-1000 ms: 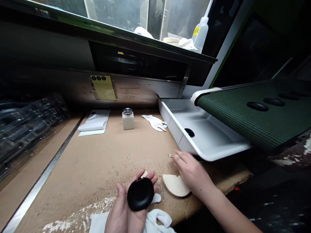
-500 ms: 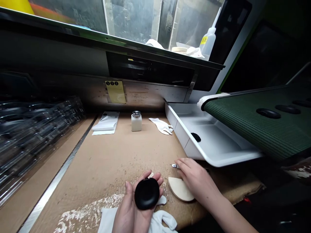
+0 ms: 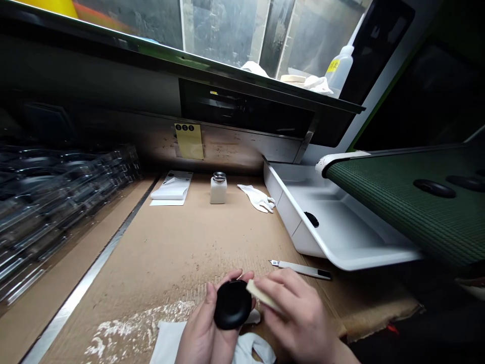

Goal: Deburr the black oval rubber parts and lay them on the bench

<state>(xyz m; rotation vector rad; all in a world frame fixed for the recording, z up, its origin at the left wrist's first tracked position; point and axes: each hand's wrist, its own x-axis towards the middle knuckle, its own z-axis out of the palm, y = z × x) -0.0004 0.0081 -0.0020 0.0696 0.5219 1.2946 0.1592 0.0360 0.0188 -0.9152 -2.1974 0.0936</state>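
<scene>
The right hand (image 3: 299, 316) has lifted the cream half-round pad (image 3: 260, 294) off the cardboard-topped bench (image 3: 170, 242) and now pinches it against the glossy black oval case (image 3: 230, 305), which the left hand (image 3: 199, 336) keeps cupped in a closed grip; wiping looks begun

Left of the dispenser bottle (image 3: 218, 188) lies a sheet stack (image 3: 171, 188), right of it a glove (image 3: 258, 197), farther right the tray (image 3: 303, 241) — well in front of the bottle, a knife (image 3: 303, 269) and, nearer still, the case (image 3: 230, 304) with the sponge pad (image 3: 261, 296) at its right.
</scene>
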